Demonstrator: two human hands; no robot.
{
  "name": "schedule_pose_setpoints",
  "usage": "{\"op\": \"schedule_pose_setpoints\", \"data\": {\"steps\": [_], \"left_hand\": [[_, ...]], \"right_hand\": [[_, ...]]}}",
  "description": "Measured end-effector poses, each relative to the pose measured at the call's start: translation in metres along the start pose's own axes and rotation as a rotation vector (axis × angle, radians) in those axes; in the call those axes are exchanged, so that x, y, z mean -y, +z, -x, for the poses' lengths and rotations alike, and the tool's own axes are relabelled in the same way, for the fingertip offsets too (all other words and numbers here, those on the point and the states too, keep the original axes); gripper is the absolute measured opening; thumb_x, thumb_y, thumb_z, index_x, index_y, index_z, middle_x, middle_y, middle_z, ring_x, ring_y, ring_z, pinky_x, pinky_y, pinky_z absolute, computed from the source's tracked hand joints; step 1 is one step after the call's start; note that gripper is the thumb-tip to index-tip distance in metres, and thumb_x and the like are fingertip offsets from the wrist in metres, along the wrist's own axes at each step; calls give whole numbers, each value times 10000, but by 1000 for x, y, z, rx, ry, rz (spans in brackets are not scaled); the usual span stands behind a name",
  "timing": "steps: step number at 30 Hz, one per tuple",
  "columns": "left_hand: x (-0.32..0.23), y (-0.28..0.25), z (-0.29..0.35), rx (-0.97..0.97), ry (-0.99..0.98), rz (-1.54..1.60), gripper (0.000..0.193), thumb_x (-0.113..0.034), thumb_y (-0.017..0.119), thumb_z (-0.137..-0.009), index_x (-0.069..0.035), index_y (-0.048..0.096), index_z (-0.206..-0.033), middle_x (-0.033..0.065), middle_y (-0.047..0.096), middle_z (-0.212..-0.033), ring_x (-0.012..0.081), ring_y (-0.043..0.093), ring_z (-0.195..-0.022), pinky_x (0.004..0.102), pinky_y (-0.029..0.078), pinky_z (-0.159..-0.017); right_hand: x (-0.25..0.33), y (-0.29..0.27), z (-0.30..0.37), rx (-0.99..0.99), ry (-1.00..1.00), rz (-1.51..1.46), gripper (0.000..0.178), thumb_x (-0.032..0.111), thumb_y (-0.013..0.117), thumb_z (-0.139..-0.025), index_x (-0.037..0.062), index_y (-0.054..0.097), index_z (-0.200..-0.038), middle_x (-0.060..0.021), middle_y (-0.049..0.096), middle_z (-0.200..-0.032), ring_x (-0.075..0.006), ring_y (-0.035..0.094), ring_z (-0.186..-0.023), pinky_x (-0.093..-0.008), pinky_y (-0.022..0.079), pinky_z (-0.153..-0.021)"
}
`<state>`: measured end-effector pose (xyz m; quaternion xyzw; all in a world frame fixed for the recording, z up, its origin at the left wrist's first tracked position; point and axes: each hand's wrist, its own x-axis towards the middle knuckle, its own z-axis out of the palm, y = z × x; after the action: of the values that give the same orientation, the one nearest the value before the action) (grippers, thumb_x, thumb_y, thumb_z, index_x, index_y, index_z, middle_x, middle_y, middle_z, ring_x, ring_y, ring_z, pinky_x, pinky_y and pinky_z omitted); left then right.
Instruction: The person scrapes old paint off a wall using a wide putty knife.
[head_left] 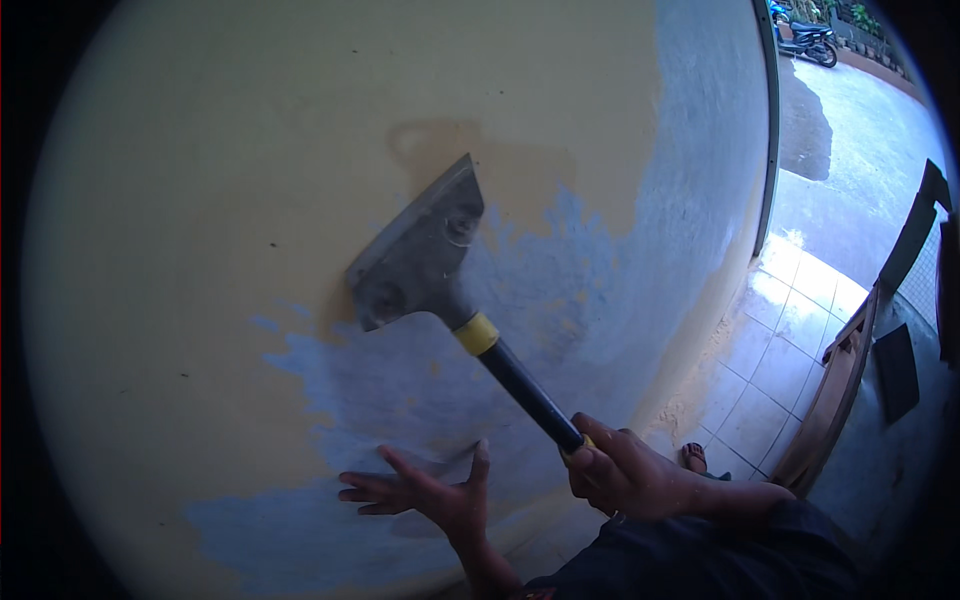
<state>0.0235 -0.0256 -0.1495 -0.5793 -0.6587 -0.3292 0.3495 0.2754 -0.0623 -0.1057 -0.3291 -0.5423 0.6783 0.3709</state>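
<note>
My right hand (pixel 620 470) is wrapped round the lower end of a long-handled scraper (pixel 530 392). Its handle is black with yellow bands, and its wide grey metal head points up and to the left. The blade edge lies at or very close to the wall (pixel 230 200); exact contact cannot be made out. Yellowish paint covers much of that wall, while a bluish-grey patch (pixel 545 330) shows round and below the scraper head. Lower down, my left hand (pixel 430 495) is open with fingers spread, in front of the bluish area. It holds nothing.
Pale flakes (pixel 680 405) lie along the wall's foot. White floor tiles (pixel 765 360) stretch to the right, beside a brown wooden frame (pixel 835 390). My foot (pixel 694 457) stands on the tiles. Beyond the wall's edge (pixel 769 150), a motorbike (pixel 808 42) is parked outside.
</note>
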Motion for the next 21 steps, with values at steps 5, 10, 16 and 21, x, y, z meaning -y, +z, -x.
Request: {"op": "schedule_pose_setpoints", "data": {"steps": [5, 10, 16, 21], "left_hand": [[-4, -2, -4, 45, 19, -53, 1148, -792, 608, -630, -212, 144, -1505, 285, -99, -1519, 546, -132, -1360, 764, -53, -952], [-1, 3, -2, 45, 25, 12, 1153, -788, 615, -626, -210, 145, -1505, 280, -119, -1518, 537, -161, -1358, 757, -81, -951], [4, 2, -2, 32, 2, -22, 1144, -774, 629, -630, -219, 145, -1505, 267, -129, -1521, 534, -176, -1355, 759, -94, -946], [-10, 1, -4, -3, 48, -45, 1188, -758, 660, -601, -186, 145, -1506, 235, -79, -1540, 497, -142, -1382, 734, -67, -987]], "right_hand": [[-33, 4, 20, -91, -92, 108, 329, 359, 339, -1014, 35, 394, -993, -50, 515, -607, -140, 518, -499, -293, 416, -469], [7, -4, -6, -61, -158, -72, 287, 340, 380, -1006, 55, 386, -1041, -31, 502, -645, -116, 499, -473, -263, 407, -438], [-40, -58, 47, 318, -437, -598, 511, 267, 575, -919, 95, 223, -1248, -137, 440, -878, -98, 464, -502, -203, 399, -388], [-113, -72, 98, 46, -439, -734, 475, 343, 503, -954, 24, 343, -1268, -123, 469, -836, -136, 519, -613, -256, 457, -558]]}}
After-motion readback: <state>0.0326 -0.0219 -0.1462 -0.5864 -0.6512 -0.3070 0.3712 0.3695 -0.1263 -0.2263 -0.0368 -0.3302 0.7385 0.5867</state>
